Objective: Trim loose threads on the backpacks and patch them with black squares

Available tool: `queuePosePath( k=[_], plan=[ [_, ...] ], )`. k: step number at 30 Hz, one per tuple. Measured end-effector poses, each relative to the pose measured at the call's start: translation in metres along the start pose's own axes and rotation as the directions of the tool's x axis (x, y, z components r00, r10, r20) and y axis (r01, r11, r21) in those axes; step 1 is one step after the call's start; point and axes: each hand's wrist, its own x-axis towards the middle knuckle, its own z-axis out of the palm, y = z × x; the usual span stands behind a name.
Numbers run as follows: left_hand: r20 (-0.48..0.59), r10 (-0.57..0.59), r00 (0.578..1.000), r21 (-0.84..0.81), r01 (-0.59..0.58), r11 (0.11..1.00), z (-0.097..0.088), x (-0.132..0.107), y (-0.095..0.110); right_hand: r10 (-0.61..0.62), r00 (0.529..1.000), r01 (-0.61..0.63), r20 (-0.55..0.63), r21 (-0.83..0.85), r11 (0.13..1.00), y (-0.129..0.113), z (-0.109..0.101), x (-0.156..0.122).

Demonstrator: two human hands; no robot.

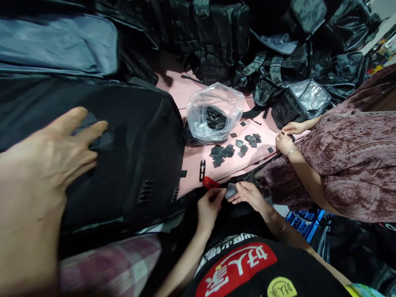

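Observation:
My right hand (62, 148) is large and close at the left, blurred by motion. Its thumb and forefinger are spread apart over a big black bag (123, 123). Under and between these fingers shows a dark bluish-grey patch (104, 141); whether it is held or just lies on the bag, I cannot tell. The other fingers are partly curled. Along its near side the bag has slotted black tabs (146, 191). My left hand is out of view.
A co-worker's hands (232, 194) hold a small grey square; another co-worker's hands (286, 138) work at the table edge. On the pink tabletop (193, 159) lie loose dark squares (218, 154), thread snips (202, 170) and a clear plastic bag (193, 119). Camouflage backpacks (213, 37) are piled behind.

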Motion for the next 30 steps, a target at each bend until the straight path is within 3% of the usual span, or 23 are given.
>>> queuePosePath(
  k=[4, 7, 10, 13, 15, 19, 21, 25, 27, 30],
  plan=[
    [-0.005, 0.077, 0.997, 0.092, -0.076, 0.993, -0.001, 0.001, 0.000, -0.007, 0.997, -0.004, -0.075, -0.153, 0.988, 0.003, 0.005, 0.005],
    [-0.026, -0.049, 0.998, -0.178, 0.044, 0.983, -0.004, 0.004, 0.004, 0.010, 0.995, -0.025, -0.103, -0.139, 0.990, 0.005, 0.003, 0.007],
    [0.146, -0.256, 0.956, -0.539, 0.294, 0.790, -0.008, 0.007, 0.011, 0.012, 0.997, -0.011, -0.078, 0.006, 1.000, 0.005, 0.000, 0.005],
    [0.323, -0.338, 0.884, -0.670, 0.466, 0.577, -0.011, 0.010, 0.016, -0.018, 0.996, 0.030, -0.084, 0.144, 0.989, 0.005, -0.005, 0.001],
    [0.380, -0.326, 0.866, -0.710, 0.498, 0.498, -0.011, 0.011, 0.016, -0.027, 0.994, 0.049, -0.104, 0.215, 0.975, 0.003, -0.008, -0.001],
    [0.422, -0.261, 0.868, -0.772, 0.495, 0.398, -0.008, 0.010, 0.014, -0.047, 0.994, 0.072, -0.103, 0.257, 0.964, -0.002, -0.013, -0.005],
    [0.439, -0.233, 0.868, -0.790, 0.497, 0.360, -0.006, 0.009, 0.014, -0.091, 0.991, 0.108, -0.098, 0.179, 0.978, -0.004, -0.012, -0.006],
    [0.479, -0.185, 0.858, -0.796, 0.513, 0.320, -0.001, 0.005, 0.015, -0.184, 0.980, 0.170, -0.080, -0.157, 0.973, -0.006, -0.007, -0.011],
    [0.504, -0.168, 0.847, -0.785, 0.531, 0.319, 0.003, 0.004, 0.014, -0.234, 0.969, 0.195, -0.072, -0.355, 0.914, -0.008, -0.004, -0.015],
    [0.545, -0.147, 0.825, -0.754, 0.559, 0.344, 0.010, 0.002, 0.010, -0.333, 0.941, 0.227, -0.058, -0.620, 0.751, -0.013, -0.002, -0.022]
  ],
)
